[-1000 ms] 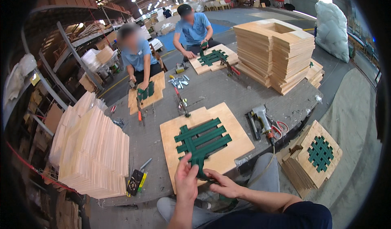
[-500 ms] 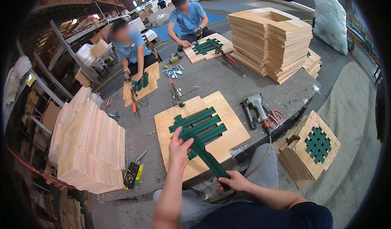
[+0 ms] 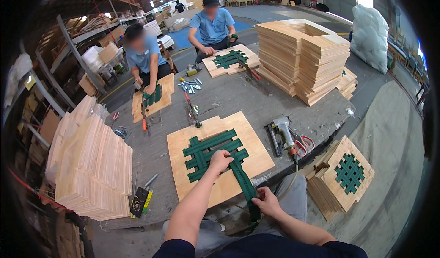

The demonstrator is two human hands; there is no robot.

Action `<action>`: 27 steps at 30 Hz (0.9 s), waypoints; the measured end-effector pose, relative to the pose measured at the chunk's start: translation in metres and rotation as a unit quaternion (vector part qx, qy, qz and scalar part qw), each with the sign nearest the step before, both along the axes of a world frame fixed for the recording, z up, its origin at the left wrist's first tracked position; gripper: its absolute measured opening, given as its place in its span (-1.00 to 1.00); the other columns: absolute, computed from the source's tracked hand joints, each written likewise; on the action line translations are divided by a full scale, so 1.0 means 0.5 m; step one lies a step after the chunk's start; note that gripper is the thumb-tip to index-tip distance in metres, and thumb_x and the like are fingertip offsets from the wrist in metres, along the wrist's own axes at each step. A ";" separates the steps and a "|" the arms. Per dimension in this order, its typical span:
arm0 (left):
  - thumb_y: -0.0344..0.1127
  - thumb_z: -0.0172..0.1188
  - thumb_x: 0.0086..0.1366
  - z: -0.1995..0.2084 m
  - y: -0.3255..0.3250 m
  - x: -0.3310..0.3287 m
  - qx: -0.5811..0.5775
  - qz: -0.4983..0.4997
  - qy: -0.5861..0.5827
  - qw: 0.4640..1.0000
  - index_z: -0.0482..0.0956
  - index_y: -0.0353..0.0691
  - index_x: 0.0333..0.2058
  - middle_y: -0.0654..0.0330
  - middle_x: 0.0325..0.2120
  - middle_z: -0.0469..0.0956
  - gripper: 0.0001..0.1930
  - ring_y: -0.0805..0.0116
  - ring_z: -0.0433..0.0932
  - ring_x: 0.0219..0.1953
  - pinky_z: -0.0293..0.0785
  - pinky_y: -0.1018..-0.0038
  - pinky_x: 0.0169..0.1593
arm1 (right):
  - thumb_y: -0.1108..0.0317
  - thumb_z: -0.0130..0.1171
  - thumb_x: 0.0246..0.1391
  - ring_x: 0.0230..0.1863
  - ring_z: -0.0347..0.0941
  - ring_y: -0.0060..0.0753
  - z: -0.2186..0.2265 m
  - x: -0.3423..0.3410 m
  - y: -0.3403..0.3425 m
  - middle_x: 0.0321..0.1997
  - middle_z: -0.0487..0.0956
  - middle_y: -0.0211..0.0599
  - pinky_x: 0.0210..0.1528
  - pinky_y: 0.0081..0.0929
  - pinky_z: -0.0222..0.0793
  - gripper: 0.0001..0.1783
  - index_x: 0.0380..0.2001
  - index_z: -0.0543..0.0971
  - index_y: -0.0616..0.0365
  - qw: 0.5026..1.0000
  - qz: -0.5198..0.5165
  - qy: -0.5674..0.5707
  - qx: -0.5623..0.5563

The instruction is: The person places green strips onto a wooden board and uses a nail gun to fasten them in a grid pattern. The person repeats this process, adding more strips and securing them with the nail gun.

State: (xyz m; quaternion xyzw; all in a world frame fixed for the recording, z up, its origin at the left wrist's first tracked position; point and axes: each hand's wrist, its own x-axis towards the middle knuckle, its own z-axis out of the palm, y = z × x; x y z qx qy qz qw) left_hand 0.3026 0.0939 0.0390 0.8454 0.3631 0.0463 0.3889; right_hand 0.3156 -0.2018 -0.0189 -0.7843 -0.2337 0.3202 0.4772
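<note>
A pale wooden panel lies before me, with green webbing straps crossing its cut-out opening. My left hand, fingers closed, pinches a loose green strap at the lattice's right side. From there the strap runs down over the panel's near edge toward my lap. Lower down, my right hand grips that strap between thumb and fingers, beyond the panel edge. A red-handled clamp touches the panel's far edge.
A nail gun with a hose and red-handled scissors lie to the right. Wooden panel stacks flank me; a taller stack stands far right. A tape measure sits left. Two co-workers handle similar panels opposite.
My left hand has shifted right, from the lattice's left part to its right side. The loose strap now leaves the lattice there. My right hand still holds it lower down.
</note>
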 end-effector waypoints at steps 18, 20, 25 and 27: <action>-0.20 0.34 0.27 -0.028 0.037 -0.008 -0.173 0.054 -0.024 0.983 0.69 -0.28 -0.22 0.10 -0.31 0.73 -0.75 0.34 0.69 -0.31 0.58 0.39 -0.24 | -0.45 -0.27 0.36 -0.55 0.31 -0.44 0.089 0.068 0.350 -0.43 0.50 -0.41 -0.41 -0.42 0.29 -0.27 -0.15 0.37 0.09 0.676 -0.153 0.655 0.301; -0.19 0.31 0.31 -0.037 0.042 -0.008 -0.053 0.046 -0.066 0.995 0.68 -0.26 -0.21 0.15 -0.33 0.74 -0.76 0.37 0.69 -0.34 0.57 0.41 -0.27 | -0.48 -0.24 0.33 -0.57 0.29 -0.47 0.076 0.082 0.370 -0.45 0.49 -0.42 -0.43 -0.45 0.27 -0.23 -0.16 0.39 0.13 0.624 -0.137 0.689 0.341; -0.25 0.34 0.26 -0.060 0.049 -0.002 -0.113 0.075 -0.107 0.985 0.72 -0.23 -0.23 0.15 -0.35 0.76 -0.80 0.38 0.72 -0.30 0.60 0.43 -0.17 | -0.50 -0.22 0.31 -0.58 0.27 -0.50 0.041 0.099 0.400 -0.50 0.45 -0.45 -0.45 -0.48 0.24 -0.15 -0.16 0.44 0.22 0.550 -0.108 0.736 0.380; -0.26 0.37 0.24 -0.054 0.048 0.012 -0.180 0.074 -0.118 0.974 0.72 -0.23 -0.21 0.16 -0.37 0.75 -0.79 0.38 0.71 -0.35 0.61 0.42 -0.22 | -0.48 -0.23 0.34 -0.56 0.26 -0.47 0.031 0.109 0.396 -0.49 0.43 -0.44 -0.45 -0.46 0.25 -0.14 -0.12 0.45 0.25 0.545 -0.105 0.731 0.397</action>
